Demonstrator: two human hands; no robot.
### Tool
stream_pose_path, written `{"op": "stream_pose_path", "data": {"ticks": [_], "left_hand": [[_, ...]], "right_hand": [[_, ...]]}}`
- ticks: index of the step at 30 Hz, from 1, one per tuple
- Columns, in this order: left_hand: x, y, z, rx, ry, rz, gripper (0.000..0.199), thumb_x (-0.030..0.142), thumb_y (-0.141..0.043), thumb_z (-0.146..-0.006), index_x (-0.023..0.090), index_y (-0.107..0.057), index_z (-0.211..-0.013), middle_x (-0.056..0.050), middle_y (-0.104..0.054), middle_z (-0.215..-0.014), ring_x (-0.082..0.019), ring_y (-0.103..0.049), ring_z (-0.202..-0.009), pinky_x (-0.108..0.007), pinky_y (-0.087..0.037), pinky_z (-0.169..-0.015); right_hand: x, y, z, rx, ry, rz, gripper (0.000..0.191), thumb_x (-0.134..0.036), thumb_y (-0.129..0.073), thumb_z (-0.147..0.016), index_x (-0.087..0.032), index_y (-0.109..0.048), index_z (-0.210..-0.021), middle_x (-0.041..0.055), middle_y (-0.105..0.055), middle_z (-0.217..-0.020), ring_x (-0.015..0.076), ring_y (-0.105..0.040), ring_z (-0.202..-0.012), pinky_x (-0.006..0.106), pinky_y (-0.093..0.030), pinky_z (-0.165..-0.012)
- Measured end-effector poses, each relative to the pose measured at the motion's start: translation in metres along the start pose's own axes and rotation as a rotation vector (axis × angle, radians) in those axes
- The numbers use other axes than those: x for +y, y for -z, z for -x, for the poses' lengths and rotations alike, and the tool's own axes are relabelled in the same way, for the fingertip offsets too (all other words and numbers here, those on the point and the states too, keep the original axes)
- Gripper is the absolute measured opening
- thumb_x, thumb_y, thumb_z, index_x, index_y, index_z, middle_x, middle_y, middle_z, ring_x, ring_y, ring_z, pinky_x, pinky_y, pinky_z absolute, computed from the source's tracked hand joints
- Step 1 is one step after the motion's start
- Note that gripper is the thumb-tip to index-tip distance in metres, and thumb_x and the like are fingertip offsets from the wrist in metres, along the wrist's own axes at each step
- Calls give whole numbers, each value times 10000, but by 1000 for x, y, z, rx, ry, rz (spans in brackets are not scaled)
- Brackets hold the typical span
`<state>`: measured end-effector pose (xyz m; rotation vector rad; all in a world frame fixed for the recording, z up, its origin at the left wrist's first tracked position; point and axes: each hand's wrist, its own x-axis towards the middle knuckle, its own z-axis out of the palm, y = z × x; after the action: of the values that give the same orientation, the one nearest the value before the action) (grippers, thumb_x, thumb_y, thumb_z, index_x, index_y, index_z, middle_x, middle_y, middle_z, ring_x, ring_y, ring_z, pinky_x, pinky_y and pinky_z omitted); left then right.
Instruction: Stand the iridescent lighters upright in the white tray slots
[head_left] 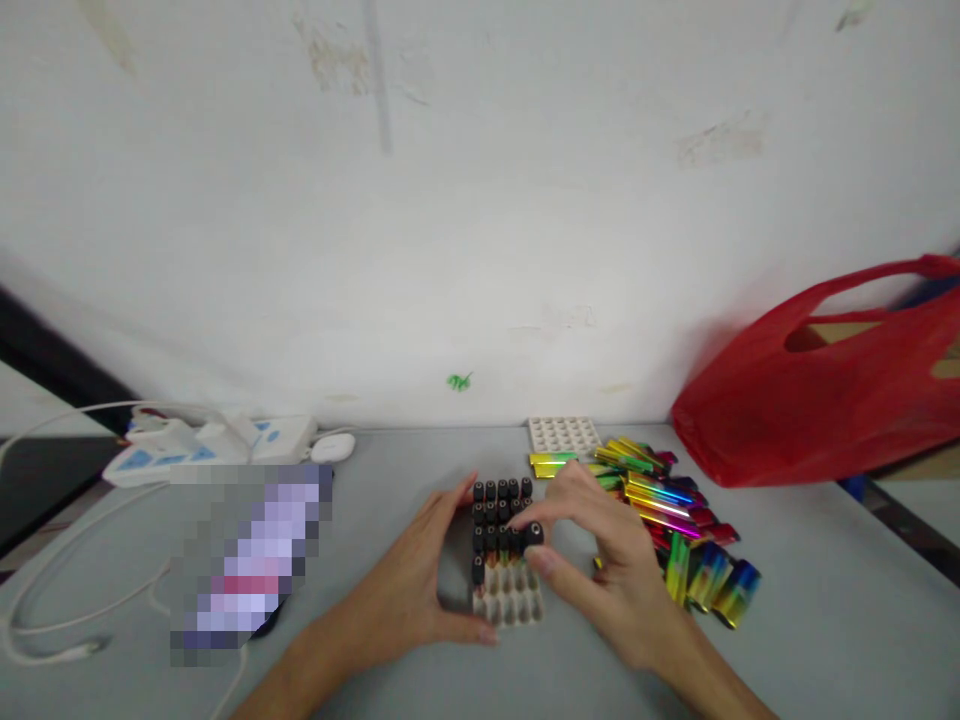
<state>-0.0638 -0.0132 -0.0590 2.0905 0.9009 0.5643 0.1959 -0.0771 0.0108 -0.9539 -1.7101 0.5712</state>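
Nearest me, the left hand (397,590) curves around the left side of a pale tray (508,608), thumb and fingers spread wide apart, while the right hand (534,545) has thumb and forefinger closed on a black-topped piece (535,533) over the tray's right side, beside rows of standing black tops (491,513). To the right lies a heap of shiny coloured tubes (664,500); farther off are a white power strip (285,437) on the left, an empty-looking second tray (562,434) and a red bag (825,390) near the white wall (480,220).

Black-topped pieces (502,512); red bag (817,380); yellow, green, blue, magenta tubes (664,505); grey tabletop (390,500).
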Motion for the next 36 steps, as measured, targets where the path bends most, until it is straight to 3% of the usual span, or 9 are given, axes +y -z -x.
{"op": "stream_pose_path", "data": {"ticks": [3,10,14,20,29,36], "left_hand": [[-3,0,0,-6,-19,-6,1501,633,-1046,-637,352,-127,-1789,-180,-292,-1812,-511,-335,-1633,-693,-271,-1356],[-3,-1,0,-2,-36,-12,1464,633,-1034,-664,380,-118,-1778,-167,-314,-1799,-484,-358,-1628,-683,-301,-1348],[-2,-1,0,-5,-35,-7,1468,628,-1037,-661,358,-125,-1780,-177,-330,-1789,-486,-359,-1627,-675,-307,-1347],[-3,-2,-1,-5,-33,-7,1475,620,-1046,-644,341,-154,-1785,-183,-329,-1790,-508,-345,-1625,-673,-287,-1357],[-2,-2,-1,-17,-20,2,1496,624,-1051,-632,327,-142,-1782,-199,-332,-1776,-494,-352,-1623,-675,-285,-1353],[-2,-1,-1,-6,-32,-10,1487,624,-1050,-634,343,-147,-1781,-194,-307,-1798,-494,-341,-1633,-682,-282,-1352]], "right_hand": [[-4,-1,-3,-9,147,24,187,-196,-730,-997,-266,-781,-1163,6,-727,-830,229,-592,-819,412,-442,-827],[4,-12,-2,-77,214,128,141,-192,-802,-910,-224,-785,-1046,-8,-756,-795,205,-623,-807,395,-414,-808],[10,-15,3,-115,283,261,167,-232,-832,-877,-214,-779,-1034,-2,-766,-805,214,-643,-805,427,-403,-873],[10,-14,4,-201,257,312,110,-267,-823,-896,-229,-760,-978,-13,-770,-837,219,-643,-856,425,-386,-912],[11,-13,1,-193,289,366,104,-268,-804,-943,-212,-777,-1026,5,-762,-839,228,-610,-869,411,-382,-852],[10,-12,1,-227,263,390,103,-294,-765,-1018,-213,-779,-1080,4,-750,-835,231,-600,-895,421,-392,-912]]}}
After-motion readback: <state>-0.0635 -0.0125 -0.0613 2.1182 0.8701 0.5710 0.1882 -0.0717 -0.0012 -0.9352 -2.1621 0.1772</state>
